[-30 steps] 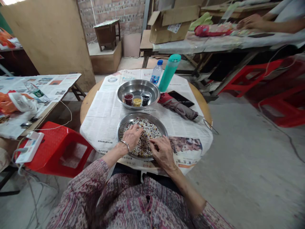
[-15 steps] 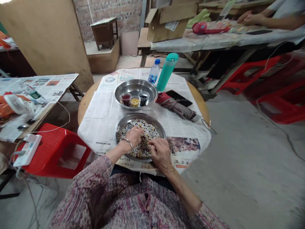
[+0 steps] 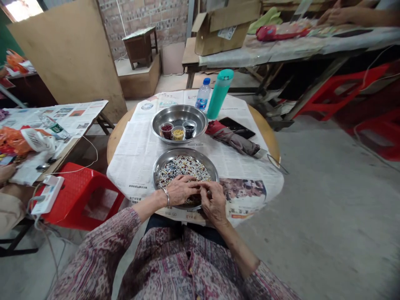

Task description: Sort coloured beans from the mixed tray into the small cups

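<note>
A round steel pan [image 3: 159, 160] in front of me holds a mix of small white grains and red, yellow and black beans [image 3: 187, 166]. Over its near half, my left hand [image 3: 181, 189], with a bracelet at the wrist, reaches right, fingers together, their tips meeting my right hand [image 3: 214, 202]. The right hand is curled at the pan's right rim, thumb and fingers drawn in; whatever lies in either hand is too small or hidden to name. Behind stands a steel basin [image 3: 156, 121] with a cup of red beans [image 3: 166, 130], a cup of yellow beans [image 3: 178, 133] and a cup of black beans [image 3: 189, 130].
Newspaper [image 3: 131, 154] covers the round table. Toward its back stand a water bottle [image 3: 203, 96] and a teal flask [image 3: 220, 95]. A folded umbrella [image 3: 233, 139] and a dark phone [image 3: 237, 127] lie right. A red stool [image 3: 75, 191] carries a power strip [image 3: 49, 196].
My left hand has moved from the middle of the grains toward me and rightward, up to the right hand. The right hand has stayed near the rim, its fingers curled.
</note>
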Tool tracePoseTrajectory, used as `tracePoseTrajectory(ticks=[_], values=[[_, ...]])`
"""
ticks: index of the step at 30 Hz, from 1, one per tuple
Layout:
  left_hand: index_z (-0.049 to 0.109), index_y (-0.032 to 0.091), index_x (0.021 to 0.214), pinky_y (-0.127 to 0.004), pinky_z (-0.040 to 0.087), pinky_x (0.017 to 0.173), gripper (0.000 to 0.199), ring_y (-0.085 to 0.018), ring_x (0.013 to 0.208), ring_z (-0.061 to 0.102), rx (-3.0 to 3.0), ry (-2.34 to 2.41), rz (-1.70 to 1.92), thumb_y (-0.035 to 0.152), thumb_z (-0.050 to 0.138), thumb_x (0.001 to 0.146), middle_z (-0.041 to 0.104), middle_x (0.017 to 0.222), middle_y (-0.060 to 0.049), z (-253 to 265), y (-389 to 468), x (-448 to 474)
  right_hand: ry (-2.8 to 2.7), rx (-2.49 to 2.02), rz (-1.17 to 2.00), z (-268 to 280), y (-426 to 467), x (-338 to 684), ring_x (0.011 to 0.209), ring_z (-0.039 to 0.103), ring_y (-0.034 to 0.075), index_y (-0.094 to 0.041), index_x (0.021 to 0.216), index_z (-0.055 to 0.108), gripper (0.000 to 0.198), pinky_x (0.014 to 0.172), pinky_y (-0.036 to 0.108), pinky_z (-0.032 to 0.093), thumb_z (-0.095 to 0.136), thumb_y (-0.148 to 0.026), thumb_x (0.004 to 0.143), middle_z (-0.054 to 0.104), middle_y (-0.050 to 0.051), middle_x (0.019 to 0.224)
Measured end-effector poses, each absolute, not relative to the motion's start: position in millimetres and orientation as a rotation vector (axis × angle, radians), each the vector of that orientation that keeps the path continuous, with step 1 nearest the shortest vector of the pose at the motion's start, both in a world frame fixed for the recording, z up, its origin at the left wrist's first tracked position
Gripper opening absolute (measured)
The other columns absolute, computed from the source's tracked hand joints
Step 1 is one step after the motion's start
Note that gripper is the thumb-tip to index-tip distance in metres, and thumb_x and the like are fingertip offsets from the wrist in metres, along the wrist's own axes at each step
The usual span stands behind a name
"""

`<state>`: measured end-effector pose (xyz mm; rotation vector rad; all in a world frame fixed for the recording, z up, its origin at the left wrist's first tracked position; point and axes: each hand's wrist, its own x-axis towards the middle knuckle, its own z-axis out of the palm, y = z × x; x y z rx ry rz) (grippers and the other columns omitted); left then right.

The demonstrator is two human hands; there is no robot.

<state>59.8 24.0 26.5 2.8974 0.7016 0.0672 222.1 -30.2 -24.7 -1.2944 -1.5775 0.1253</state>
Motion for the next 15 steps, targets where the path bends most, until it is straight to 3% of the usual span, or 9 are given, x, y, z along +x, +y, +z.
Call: tracePoseTrajectory(ticks=[4,10,13,15], values=[[0.058,0.023,0.123,-0.041,0.038,0.105,0.029,-0.025,0.127,0.043,2.968,0.862,0.023,0.025,0.049,0.095,0.052,0.137,-0.006,28.8,53.2,69.4,-1.553,-1.257,0.056,-26.8,-27.8,221.1,0.086,0.059,0.019,-0.021,0.098,0.059,0.010,0.081,0.036,0.047,0.052,-0.019,0.091,0.066,0.005,0.089],[0.058,0.023,0.119,-0.030,0.051,0.080,0.033,-0.020,0.104,0.057,2.749,1.429,-0.142,0.010,0.039,0.095,0.056,0.119,-0.008,42.2,71.6,49.7,-1.602,-1.277,0.035,-22.9,-28.5,220.5,0.084,0.059,0.019,-0.020,0.102,0.059,0.014,0.082,0.036,0.046,0.051,-0.017,0.091,0.066,0.005,0.089],[0.058,0.023,0.116,-0.034,0.052,0.080,0.023,-0.024,0.103,0.057,2.658,1.571,-0.127,0.030,0.046,0.098,0.054,0.118,-0.009,48.1,58.8,28.7,-1.630,-1.267,0.019,-21.9,-28.5,220.8,0.084,0.060,0.019,-0.020,0.101,0.059,0.014,0.082,0.036,0.046,0.051,-0.016,0.091,0.066,0.005,0.088],[0.055,0.024,0.121,-0.038,0.053,0.083,0.043,-0.027,0.106,0.055,2.614,1.541,-0.090,0.052,0.058,0.089,0.052,0.120,-0.010,49.0,46.4,19.0,-1.640,-1.268,0.021,-22.4,-28.4,221.0,0.085,0.060,0.019,-0.020,0.101,0.059,0.014,0.082,0.036,0.046,0.050,-0.016,0.091,0.066,0.005,0.089]])
